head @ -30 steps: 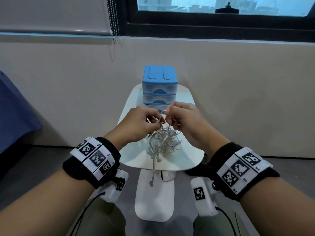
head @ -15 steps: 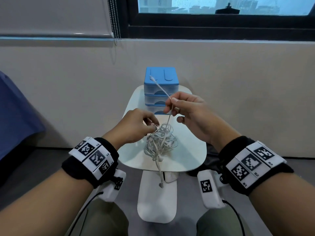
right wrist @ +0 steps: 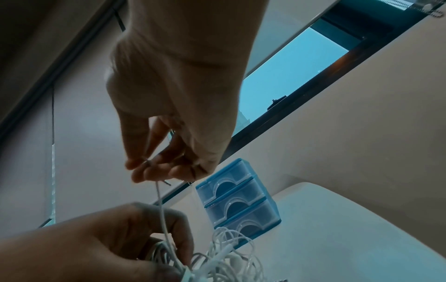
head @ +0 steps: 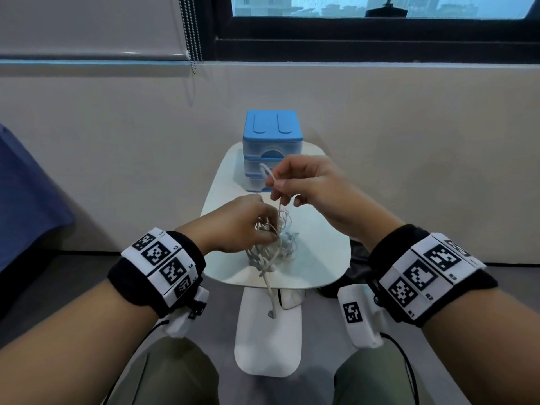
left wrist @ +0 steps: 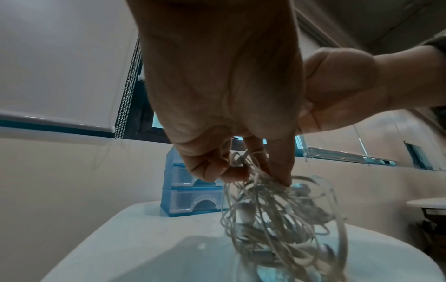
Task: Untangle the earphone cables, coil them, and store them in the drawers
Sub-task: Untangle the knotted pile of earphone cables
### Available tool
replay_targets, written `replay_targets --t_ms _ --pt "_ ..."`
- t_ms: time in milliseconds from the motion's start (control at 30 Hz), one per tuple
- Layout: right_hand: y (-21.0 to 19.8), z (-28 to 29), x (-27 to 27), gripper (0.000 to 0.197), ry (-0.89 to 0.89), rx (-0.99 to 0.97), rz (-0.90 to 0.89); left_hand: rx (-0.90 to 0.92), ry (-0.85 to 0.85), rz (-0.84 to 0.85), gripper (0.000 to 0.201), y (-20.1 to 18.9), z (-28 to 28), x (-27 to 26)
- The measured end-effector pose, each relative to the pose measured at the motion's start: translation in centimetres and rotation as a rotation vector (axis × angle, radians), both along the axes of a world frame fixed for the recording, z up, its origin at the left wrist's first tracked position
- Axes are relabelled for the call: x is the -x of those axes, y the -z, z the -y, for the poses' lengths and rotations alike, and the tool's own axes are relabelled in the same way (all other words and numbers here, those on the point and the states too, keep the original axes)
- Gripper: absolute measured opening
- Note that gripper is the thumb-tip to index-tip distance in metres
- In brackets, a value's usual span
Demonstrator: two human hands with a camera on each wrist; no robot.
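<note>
A tangled bundle of white earphone cables (head: pixel 273 244) (left wrist: pixel 280 219) hangs just above the small white table (head: pixel 318 258). My left hand (head: pixel 248 222) (left wrist: pixel 231 171) pinches the top of the bundle between thumb and fingers. My right hand (head: pixel 292 185) (right wrist: pixel 149 167) sits higher and pinches one strand (head: pixel 276 197) (right wrist: pixel 160 208) pulled up out of the tangle. One earbud end (head: pixel 272 314) dangles below the table's front edge. A blue three-drawer box (head: pixel 271 150) (right wrist: pixel 237 198) stands at the table's far end, all drawers closed.
The table stands on a white pedestal base (head: pixel 268 340) between my knees. A beige wall and a dark-framed window (head: pixel 374 27) lie behind it. Blue fabric (head: pixel 26 200) is at the far left. Another round table (left wrist: pixel 427 203) shows far right in the left wrist view.
My right hand first rose with a strand drawn out of the tangle, and now sits a little lower with the free end looped above its fingers. The left hand keeps holding the bundle.
</note>
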State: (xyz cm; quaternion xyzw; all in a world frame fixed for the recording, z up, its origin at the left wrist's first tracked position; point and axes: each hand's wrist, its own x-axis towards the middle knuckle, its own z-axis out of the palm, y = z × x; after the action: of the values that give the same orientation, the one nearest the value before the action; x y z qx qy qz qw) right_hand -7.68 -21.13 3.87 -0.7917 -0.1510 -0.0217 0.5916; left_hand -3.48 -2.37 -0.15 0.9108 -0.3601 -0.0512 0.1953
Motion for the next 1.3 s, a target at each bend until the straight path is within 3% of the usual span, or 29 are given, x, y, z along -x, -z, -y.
replay_targets --t_ms 133,367,500,667,800,1033,1300 --pt "-0.6 -0.2 0.7 0.019 -0.172 0.144 -0.006 0.214 -0.086 -0.111 0.016 0.0 -0.3 -0.4" --pt "1.8 0.5 -0.5 0.014 0.176 0.161 -0.05 0.288 -0.096 -0.169 0.016 0.5 -0.9 -0.9" --pt "3.3 0.6 -0.1 0.013 0.096 0.334 -0.14 0.336 -0.108 -0.208 0.012 0.7 -1.0 -1.1" --pt "4.4 -0.5 0.3 0.011 0.056 0.537 -0.056 0.35 -0.137 -0.213 0.011 0.8 -0.9 -1.2" --pt "4.8 -0.7 -0.1 0.024 0.101 0.496 0.024 0.36 -0.174 -0.235 0.01 0.6 -1.0 -1.1" --pt "5.3 -0.9 -0.3 0.014 0.115 0.556 0.126 0.443 -0.249 -0.33 0.011 0.8 -1.3 -1.0" --pt "5.5 -1.5 -0.1 0.015 0.137 0.514 0.145 0.465 -0.309 -0.368 0.011 1.0 -1.2 -1.0"
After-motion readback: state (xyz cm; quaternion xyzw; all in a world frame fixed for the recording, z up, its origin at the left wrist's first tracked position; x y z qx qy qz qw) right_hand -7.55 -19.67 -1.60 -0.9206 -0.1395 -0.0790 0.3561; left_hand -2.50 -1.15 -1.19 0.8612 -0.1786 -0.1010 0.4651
